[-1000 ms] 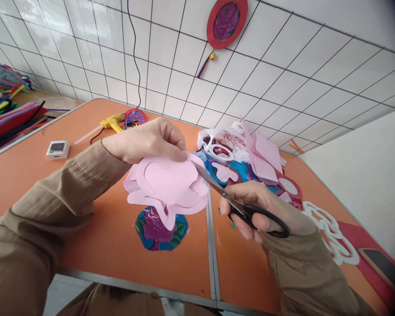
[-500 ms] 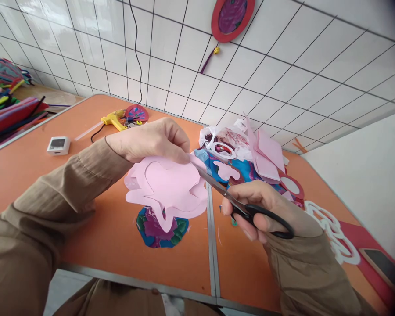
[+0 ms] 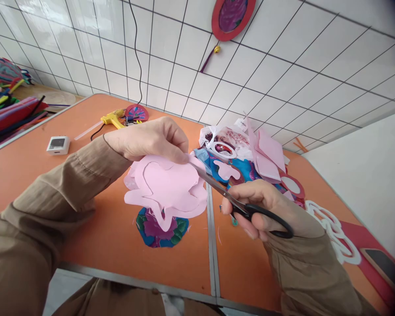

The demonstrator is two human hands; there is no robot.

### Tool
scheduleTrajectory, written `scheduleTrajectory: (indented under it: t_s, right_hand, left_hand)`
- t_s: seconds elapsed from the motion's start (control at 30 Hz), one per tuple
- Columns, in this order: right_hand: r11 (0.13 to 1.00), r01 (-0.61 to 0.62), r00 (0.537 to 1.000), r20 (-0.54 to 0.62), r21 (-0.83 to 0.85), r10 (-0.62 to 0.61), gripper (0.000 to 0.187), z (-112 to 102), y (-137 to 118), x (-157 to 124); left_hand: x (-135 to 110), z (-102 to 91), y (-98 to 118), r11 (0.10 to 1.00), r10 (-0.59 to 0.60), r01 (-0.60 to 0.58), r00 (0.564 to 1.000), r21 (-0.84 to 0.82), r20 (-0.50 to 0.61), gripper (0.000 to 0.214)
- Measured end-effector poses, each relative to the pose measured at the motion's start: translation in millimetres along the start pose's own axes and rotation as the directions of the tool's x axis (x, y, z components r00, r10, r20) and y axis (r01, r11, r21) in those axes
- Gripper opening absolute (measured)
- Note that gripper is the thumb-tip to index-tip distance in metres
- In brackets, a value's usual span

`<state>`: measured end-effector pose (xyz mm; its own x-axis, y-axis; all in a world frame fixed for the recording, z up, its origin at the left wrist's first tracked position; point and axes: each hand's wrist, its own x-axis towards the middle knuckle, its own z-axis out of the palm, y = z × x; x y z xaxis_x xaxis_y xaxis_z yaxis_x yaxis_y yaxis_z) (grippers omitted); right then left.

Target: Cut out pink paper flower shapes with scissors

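The paper (image 3: 167, 184) has edged slightly left; your left hand (image 3: 154, 139) pinches its top, your right hand (image 3: 266, 202) grips the scissors (image 3: 225, 193), slanting into the paper's upper-right edge.

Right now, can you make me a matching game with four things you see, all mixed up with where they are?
Things:
1. scissors
2. big pink cutout
3. glue gun
4. red-rimmed oval

Places:
A. on the tiled wall
B. held in the left hand
C. lying on the orange table
D. held in the right hand

Right pairs: 1-D, 2-B, 3-C, 4-A
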<state>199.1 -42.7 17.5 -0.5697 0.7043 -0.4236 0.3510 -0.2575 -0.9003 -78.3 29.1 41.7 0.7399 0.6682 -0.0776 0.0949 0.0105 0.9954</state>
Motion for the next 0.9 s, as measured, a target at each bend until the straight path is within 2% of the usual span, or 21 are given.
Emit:
scheduleTrajectory:
  t_s: [0.1,0.37,0.63,0.9]
  right_hand:
    - [1.000,-0.027,0.999,0.025,-0.010,0.028,0.068,-3.1,1.2,1.5]
    - [0.998,-0.048,0.998,-0.042,-0.037,0.047,0.073,0.1,0.0,1.0]
    - [0.999,-0.045,0.999,-0.024,-0.027,0.044,0.072,-3.8,5.3,2.9]
    - [1.000,0.026,0.997,0.073,-0.003,-0.025,0.057,-7.1,6.9,5.1]
  left_hand:
    - [0.2,-0.9,0.3,1.000,0.005,-0.005,1.000,0.013,0.015,0.015]
    - [0.5,-0.7,1.0,1.000,-0.016,0.016,1.000,0.017,0.016,0.015]
    - [0.6,-0.6,1.6,0.999,-0.039,0.039,0.999,0.020,0.002,0.014]
    - [1.5,0.8,2.9,0.998,-0.061,0.062,0.997,0.022,-0.043,0.011]
